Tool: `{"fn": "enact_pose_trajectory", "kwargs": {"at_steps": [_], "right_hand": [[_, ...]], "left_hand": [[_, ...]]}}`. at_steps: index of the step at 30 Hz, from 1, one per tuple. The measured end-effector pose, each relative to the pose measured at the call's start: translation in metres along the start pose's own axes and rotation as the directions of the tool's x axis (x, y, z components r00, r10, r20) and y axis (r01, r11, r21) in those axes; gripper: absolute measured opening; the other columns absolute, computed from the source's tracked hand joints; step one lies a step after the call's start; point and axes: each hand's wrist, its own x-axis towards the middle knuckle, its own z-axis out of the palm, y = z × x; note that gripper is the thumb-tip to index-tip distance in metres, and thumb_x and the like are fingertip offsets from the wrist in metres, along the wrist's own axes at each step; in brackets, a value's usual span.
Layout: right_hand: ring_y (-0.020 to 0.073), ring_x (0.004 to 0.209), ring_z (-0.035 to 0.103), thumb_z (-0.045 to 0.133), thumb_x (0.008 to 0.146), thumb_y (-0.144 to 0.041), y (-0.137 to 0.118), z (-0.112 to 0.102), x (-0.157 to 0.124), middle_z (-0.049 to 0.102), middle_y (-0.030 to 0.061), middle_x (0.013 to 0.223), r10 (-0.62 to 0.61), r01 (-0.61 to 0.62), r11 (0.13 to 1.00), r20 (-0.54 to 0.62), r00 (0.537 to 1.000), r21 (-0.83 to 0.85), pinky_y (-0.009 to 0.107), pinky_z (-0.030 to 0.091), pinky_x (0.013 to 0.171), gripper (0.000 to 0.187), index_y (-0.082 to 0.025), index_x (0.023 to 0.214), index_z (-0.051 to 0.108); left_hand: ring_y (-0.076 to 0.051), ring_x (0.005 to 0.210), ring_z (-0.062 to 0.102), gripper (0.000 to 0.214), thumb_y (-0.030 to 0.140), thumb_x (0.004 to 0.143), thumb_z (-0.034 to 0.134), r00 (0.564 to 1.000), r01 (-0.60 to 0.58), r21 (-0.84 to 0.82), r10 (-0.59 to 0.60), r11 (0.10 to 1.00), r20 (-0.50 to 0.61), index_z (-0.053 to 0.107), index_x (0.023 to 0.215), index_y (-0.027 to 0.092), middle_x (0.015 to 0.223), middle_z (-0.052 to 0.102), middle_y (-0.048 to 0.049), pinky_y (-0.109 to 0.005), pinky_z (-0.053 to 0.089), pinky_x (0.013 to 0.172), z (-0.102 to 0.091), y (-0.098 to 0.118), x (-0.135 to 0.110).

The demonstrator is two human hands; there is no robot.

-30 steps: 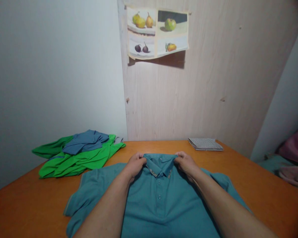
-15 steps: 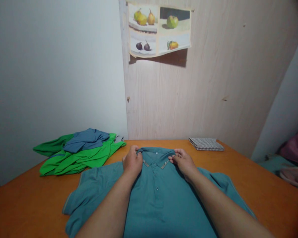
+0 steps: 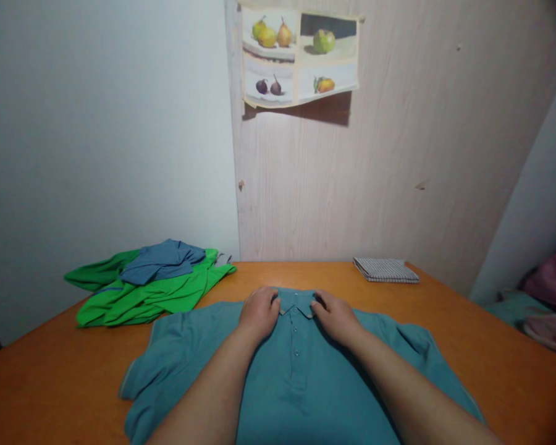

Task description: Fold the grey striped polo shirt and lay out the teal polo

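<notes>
A teal polo shirt [image 3: 301, 383] lies front up, its collar toward the wall and its sleeves spread to both sides. My left hand [image 3: 261, 312] is closed on the left side of the collar, thumb toward the middle. On the collar's right side, my right hand [image 3: 336, 315] is closed in the same way, its fingertips partly hidden under the cloth. Between the hands show the collar points and the buttoned placket [image 3: 296, 352]. The lower part of the shirt runs out of view.
On the orange-brown table [image 3: 41, 377], a heap of green clothing [image 3: 167, 296] with a blue garment [image 3: 164, 259] on top lies at the back left. A folded striped cloth [image 3: 384, 270] lies at the back right. A fruit picture [image 3: 301, 55] hangs on the wall.
Both hands have come down and closer together with the collar, which now lies lower and flatter. The clothing heap and the striped cloth have stayed put.
</notes>
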Motion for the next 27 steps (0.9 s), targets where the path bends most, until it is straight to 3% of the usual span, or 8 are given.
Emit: {"fn": "enact_pose_trajectory", "kwargs": {"at_steps": [5, 9, 13, 16, 20, 24, 27], "right_hand": [[0.0312, 0.153, 0.013, 0.041, 0.096, -0.055, -0.005, 0.001, -0.008, 0.022, 0.0140, 0.165, 0.059, 0.086, 0.899, 0.314, 0.948, -0.429, 0.049, 0.011, 0.123, 0.073, -0.012, 0.155, 0.035], [0.0329, 0.154, 0.005, 0.031, 0.097, -0.064, -0.006, -0.004, -0.006, 0.015, 0.0098, 0.167, 0.094, 0.103, 0.865, 0.362, 0.927, -0.490, 0.051, 0.007, 0.122, 0.078, -0.016, 0.159, 0.027], [0.0325, 0.154, 0.005, 0.028, 0.097, -0.065, -0.008, -0.007, -0.006, 0.014, 0.0090, 0.167, 0.093, 0.112, 0.866, 0.377, 0.921, -0.487, 0.051, 0.007, 0.122, 0.079, -0.017, 0.159, 0.025], [0.0315, 0.154, 0.005, 0.027, 0.096, -0.065, -0.010, -0.008, -0.008, 0.014, 0.0082, 0.167, 0.094, 0.111, 0.869, 0.381, 0.920, -0.483, 0.050, 0.007, 0.122, 0.078, -0.018, 0.159, 0.025], [0.0307, 0.154, 0.004, 0.025, 0.097, -0.065, -0.012, -0.007, -0.008, 0.013, 0.0074, 0.167, 0.093, 0.115, 0.866, 0.383, 0.919, -0.487, 0.052, 0.005, 0.122, 0.078, -0.019, 0.159, 0.025], [0.0295, 0.154, 0.004, 0.025, 0.097, -0.065, -0.010, -0.005, -0.007, 0.012, 0.0067, 0.167, 0.089, 0.121, 0.864, 0.385, 0.919, -0.488, 0.052, 0.005, 0.122, 0.077, -0.020, 0.160, 0.023], [0.0297, 0.154, 0.005, 0.025, 0.097, -0.064, -0.007, -0.003, -0.007, 0.012, 0.0062, 0.167, 0.086, 0.119, 0.864, 0.377, 0.922, -0.489, 0.053, 0.005, 0.122, 0.076, -0.021, 0.160, 0.023]], "left_hand": [[-0.030, 0.142, 0.041, 0.049, 0.044, 0.092, 0.054, 0.988, 0.001, 0.085, -0.014, 0.996, 0.152, 0.057, 0.138, 0.027, 0.155, 0.046, -0.0094, -0.046, 0.027, 0.117, 0.007, -0.007, -0.006], [-0.035, 0.148, 0.030, 0.060, 0.055, 0.094, 0.046, 0.975, 0.075, 0.150, -0.104, 0.986, 0.196, 0.047, 0.148, 0.029, 0.160, 0.036, -0.0105, -0.061, 0.014, 0.118, 0.004, -0.011, -0.007], [-0.037, 0.149, 0.027, 0.063, 0.060, 0.091, 0.049, 0.972, 0.127, 0.114, -0.147, 0.985, 0.185, 0.047, 0.147, 0.031, 0.159, 0.038, -0.0102, -0.064, 0.010, 0.117, 0.001, -0.016, -0.009], [-0.036, 0.143, 0.038, 0.057, 0.055, 0.088, 0.057, 0.986, 0.122, 0.028, -0.124, 0.992, 0.110, 0.057, 0.138, 0.029, 0.151, 0.050, -0.0117, -0.059, 0.016, 0.117, 0.001, -0.021, -0.007], [-0.026, 0.127, 0.056, 0.040, 0.037, 0.092, 0.052, 0.989, 0.138, -0.062, -0.141, 0.988, -0.037, 0.063, 0.127, 0.020, 0.135, 0.064, -0.0130, -0.038, 0.036, 0.110, -0.004, -0.030, 0.003], [-0.020, 0.120, 0.061, 0.043, 0.028, 0.099, 0.033, 0.940, 0.268, -0.086, -0.280, 0.960, -0.196, 0.055, 0.132, 0.014, 0.132, 0.064, -0.0144, -0.029, 0.045, 0.099, -0.018, -0.045, 0.014], [-0.020, 0.111, 0.064, 0.043, 0.027, 0.100, 0.025, 0.897, 0.352, -0.069, -0.358, 0.933, -0.259, 0.058, 0.127, 0.017, 0.123, 0.068, -0.0108, -0.028, 0.049, 0.089, -0.033, -0.061, 0.013]]}}
